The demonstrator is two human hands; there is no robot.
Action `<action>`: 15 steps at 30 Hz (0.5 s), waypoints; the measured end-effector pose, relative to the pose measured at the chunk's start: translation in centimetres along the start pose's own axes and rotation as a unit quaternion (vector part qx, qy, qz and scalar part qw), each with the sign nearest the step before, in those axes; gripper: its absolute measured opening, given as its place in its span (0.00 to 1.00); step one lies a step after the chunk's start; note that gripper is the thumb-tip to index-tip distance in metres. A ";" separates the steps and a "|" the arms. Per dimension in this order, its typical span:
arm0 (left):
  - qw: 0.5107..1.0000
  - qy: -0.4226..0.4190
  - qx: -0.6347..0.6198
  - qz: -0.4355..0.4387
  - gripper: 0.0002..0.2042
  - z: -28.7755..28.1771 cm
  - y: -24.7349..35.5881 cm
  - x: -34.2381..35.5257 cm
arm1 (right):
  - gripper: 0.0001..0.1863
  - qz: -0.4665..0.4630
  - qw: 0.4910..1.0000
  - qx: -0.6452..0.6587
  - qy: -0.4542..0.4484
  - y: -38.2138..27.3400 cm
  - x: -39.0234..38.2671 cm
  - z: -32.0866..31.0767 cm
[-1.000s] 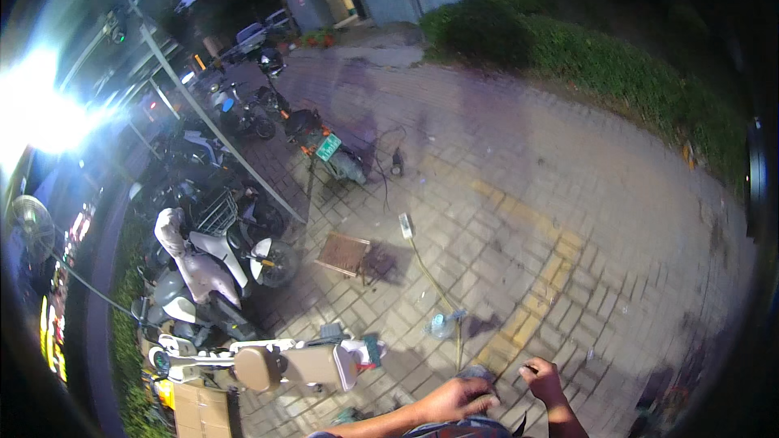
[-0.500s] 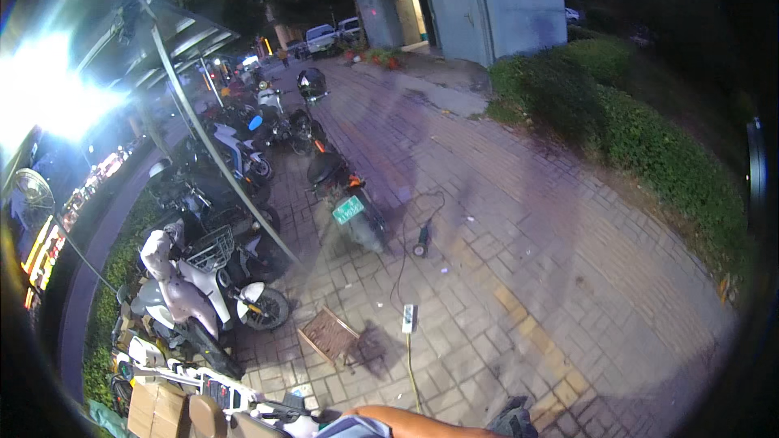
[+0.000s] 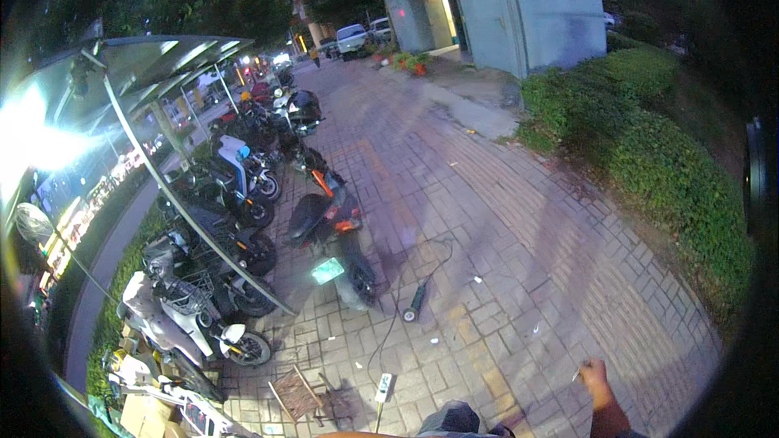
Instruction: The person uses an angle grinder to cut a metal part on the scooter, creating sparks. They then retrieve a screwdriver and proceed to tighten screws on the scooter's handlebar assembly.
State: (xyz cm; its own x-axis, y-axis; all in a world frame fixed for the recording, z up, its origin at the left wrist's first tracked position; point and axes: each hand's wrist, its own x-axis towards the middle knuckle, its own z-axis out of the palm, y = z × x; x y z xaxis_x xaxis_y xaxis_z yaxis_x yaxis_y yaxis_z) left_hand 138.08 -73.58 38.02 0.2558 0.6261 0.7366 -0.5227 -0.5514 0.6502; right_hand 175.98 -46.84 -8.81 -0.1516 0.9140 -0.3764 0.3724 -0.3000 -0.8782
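Small slim piece point(image 3: 576, 375), pinched at the fingertips of my right grip point(image 3: 596, 384), lower right of the head view, held above the brick paving point(image 3: 519, 276) and touching nothing else that I can see. The right grip is closed on it; I cannot tell the state of the left grip, which lies out of view, only a strip of left forearm point(image 3: 365, 435) showing at the lower edge. I judge the step in hand to be simple holding and carrying; the next move calls for a firm pinch and care with footing. Outward, to the left, lie a white power strip point(image 3: 384, 388), a slatted wooden stool point(image 3: 298, 396) near it, and, farther off, a grinder-like tool point(image 3: 415, 304) with a looping dark cord. Beyond it stands a motorbike point(image 3: 312, 217). Hard to make out: the piece's kind, too small to read; a dark rounded shape point(image 3: 450, 419) cut off below, shoe or clothing; and whatever the lamp's glare point(image 3: 40, 138) hides at far left.
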 end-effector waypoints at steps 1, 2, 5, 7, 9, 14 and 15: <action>1.000 0.002 -0.003 0.009 0.14 -2.9 -0.8 1.1 | 0.03 -0.041 0.999 -0.012 0.020 -3.6 3.8 0.3; 1.000 0.012 0.004 0.015 0.14 -5.8 -1.7 2.1 | 0.04 -0.082 0.996 -0.024 0.027 -7.6 7.5 1.4; 0.998 0.036 0.034 0.040 0.14 -15.1 -3.1 4.3 | 0.05 -0.114 0.989 -0.095 -0.026 -15.0 14.8 5.4; 0.998 0.028 0.035 0.052 0.14 -21.9 -3.7 6.2 | 0.09 -0.108 0.959 -0.257 -0.059 -11.4 19.1 5.3; 0.997 0.018 0.044 0.067 0.14 -28.1 -3.7 8.8 | 0.12 -0.084 0.898 -0.419 -0.106 -8.8 22.9 5.5; 1.000 -0.017 -0.006 0.022 0.14 -44.2 -8.5 18.7 | 0.12 0.183 0.920 -0.333 -0.096 -14.7 29.6 8.1; 0.999 -0.029 -0.012 0.011 0.14 -47.0 -9.9 20.2 | 0.13 0.191 0.920 -0.327 -0.098 -16.2 31.7 9.0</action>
State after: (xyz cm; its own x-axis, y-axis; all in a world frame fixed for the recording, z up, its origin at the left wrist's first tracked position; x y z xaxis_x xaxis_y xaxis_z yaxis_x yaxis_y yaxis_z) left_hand 110.18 -29.61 37.71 0.2906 0.5810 0.7602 -0.5483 -0.5500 0.6300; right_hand 156.87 -15.43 -9.16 -0.0335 0.6896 -0.7235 0.8943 -0.3025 -0.3297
